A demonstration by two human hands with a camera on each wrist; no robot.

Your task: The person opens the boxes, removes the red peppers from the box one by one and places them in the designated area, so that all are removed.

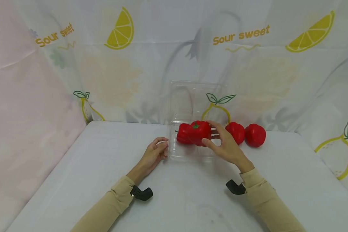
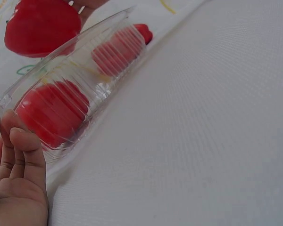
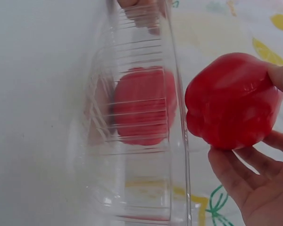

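A clear plastic box lies on the table with its lid raised at the back. Inside, toward its left, is one red bell pepper, seen through the ribbed wall in both wrist views. My right hand holds another red bell pepper between thumb and fingers, above the box and higher than its rim. The green stem end of this pepper faces up in the head view. At the box's left edge, my left hand pinches the rim with bent fingers.
Two more red bell peppers, a nearer-in one and an outer one, sit side by side right of the box. A lemon-printed cloth hangs behind the white table.
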